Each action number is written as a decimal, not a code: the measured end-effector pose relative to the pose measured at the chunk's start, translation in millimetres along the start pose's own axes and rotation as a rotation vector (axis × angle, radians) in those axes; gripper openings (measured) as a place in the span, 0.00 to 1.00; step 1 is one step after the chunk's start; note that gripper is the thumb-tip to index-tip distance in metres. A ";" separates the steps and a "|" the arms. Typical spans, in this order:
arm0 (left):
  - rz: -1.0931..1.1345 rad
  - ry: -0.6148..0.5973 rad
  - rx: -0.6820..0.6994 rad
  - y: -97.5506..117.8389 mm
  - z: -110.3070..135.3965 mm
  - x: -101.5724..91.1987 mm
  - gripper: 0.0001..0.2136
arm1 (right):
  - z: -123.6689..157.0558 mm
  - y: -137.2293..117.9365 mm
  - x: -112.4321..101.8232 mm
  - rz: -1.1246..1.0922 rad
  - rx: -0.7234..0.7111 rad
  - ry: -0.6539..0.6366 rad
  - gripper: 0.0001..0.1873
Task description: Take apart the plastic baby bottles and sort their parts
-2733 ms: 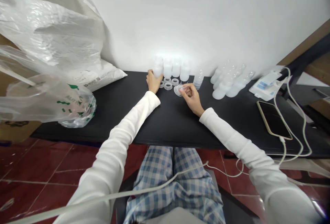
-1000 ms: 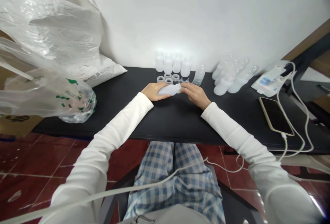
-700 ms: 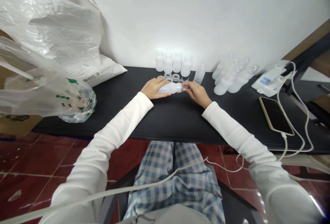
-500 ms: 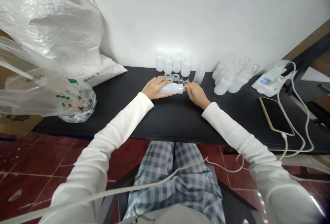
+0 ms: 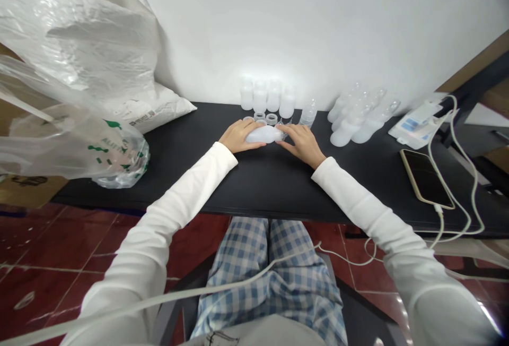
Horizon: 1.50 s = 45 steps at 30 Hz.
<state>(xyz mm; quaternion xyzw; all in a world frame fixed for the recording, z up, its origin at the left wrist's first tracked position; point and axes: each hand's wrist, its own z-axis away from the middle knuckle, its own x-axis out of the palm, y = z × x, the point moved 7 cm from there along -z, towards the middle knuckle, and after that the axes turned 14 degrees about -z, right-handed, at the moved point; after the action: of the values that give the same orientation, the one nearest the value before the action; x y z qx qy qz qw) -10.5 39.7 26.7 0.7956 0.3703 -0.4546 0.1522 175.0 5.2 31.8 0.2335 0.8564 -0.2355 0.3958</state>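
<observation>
In front of me a white translucent baby bottle (image 5: 260,135) lies sideways just over the black table. My left hand (image 5: 234,136) is wrapped round its rounded body from the left. At its neck end, on the right, my right hand (image 5: 303,143) grips with thumb below and fingers above, covering the collar. A clear teat partly shows by the right fingers. Just behind my hands lie several white screw rings (image 5: 271,119). Beyond these, several white bottle bodies (image 5: 260,96) stand in a row by the wall. A clear stack of caps (image 5: 308,112) stands right of them.
Several bottles with clear teat tops (image 5: 350,123) stand grouped at the right. Farther right are a white power strip (image 5: 415,126) and a phone (image 5: 426,179) with white cables. Large plastic bags (image 5: 119,149) fill the left side. A cable crosses above my lap.
My right hand has shifted from pinching the teat tip to spanning the bottle's neck and collar, its fingers more spread. The left hand keeps its hold on the body.
</observation>
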 end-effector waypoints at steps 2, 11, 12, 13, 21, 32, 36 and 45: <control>-0.010 0.000 0.013 1.5 -0.4 0.2 0.29 | 0.4 0.7 -1.4 0.029 -0.001 -0.006 0.26; -0.066 0.049 0.078 8.0 -0.9 3.7 0.29 | 1.0 5.6 -2.0 0.000 0.016 -0.002 0.30; -0.077 0.051 0.083 9.1 -1.0 4.0 0.29 | 1.1 6.1 -1.7 -0.008 0.020 0.002 0.30; -0.089 0.055 0.087 10.2 -1.0 4.1 0.28 | 1.1 6.8 -1.6 -0.017 0.026 0.008 0.30; -0.222 0.107 0.104 21.0 -3.0 -0.7 0.27 | 2.7 15.9 0.0 -0.101 0.072 0.033 0.31; -0.116 0.108 -0.042 10.8 -2.6 -7.2 0.28 | 4.7 13.7 -22.2 0.098 0.128 0.214 0.25; -0.154 0.146 -0.225 -4.5 -0.6 -11.7 0.27 | 10.7 33.5 -43.7 0.148 0.294 0.405 0.23; -0.191 0.223 -0.312 -15.2 2.6 -6.3 0.26 | 11.3 55.2 -32.6 0.063 0.388 0.366 0.24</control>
<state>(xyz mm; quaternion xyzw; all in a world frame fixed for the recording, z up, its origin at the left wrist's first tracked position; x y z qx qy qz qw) -25.1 45.7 32.0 0.7691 0.5246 -0.3133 0.1877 232.7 34.7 38.9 0.3703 0.8447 -0.3369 0.1893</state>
